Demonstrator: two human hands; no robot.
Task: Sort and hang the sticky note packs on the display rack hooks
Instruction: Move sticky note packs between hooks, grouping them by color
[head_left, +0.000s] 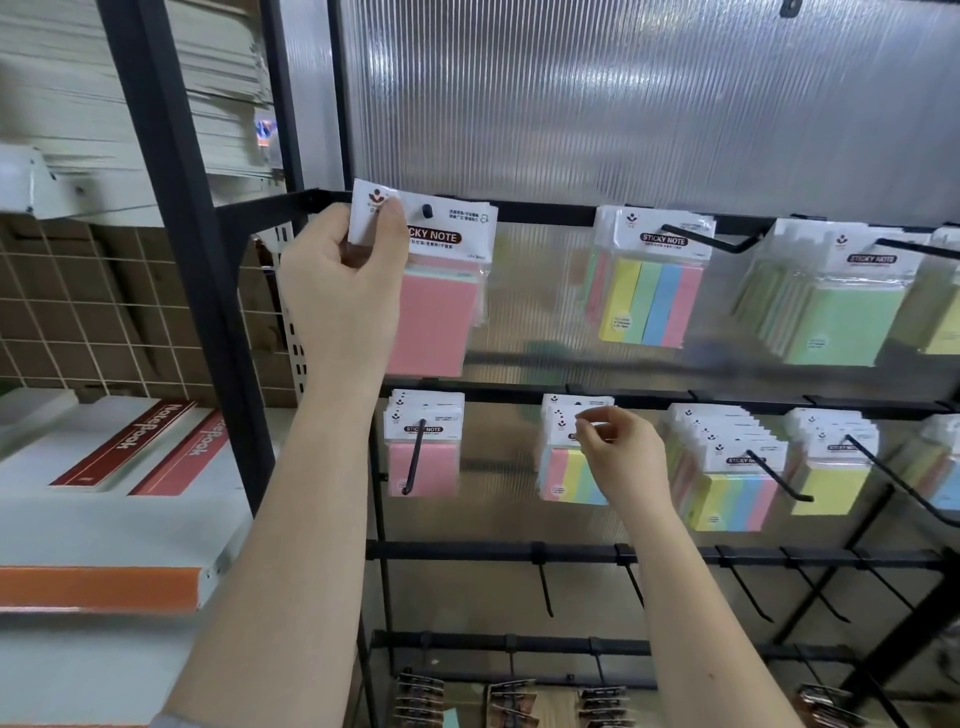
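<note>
My left hand pinches the white header card of a pink sticky note pack at the top-left hook, whose black tip pokes through the pack's hole. My right hand pinches the header of a multicolour striped pack hanging on the second rail. Other packs hang nearby: a small pink stack lower left, a striped pack on the top rail, green packs at the upper right, and striped and yellow stacks lower right.
The black display rack has a ribbed translucent back panel. Bare hooks stick out of the third rail. Binder clip packs hang at the bottom. Left of the rack post, a shelf holds red notebooks.
</note>
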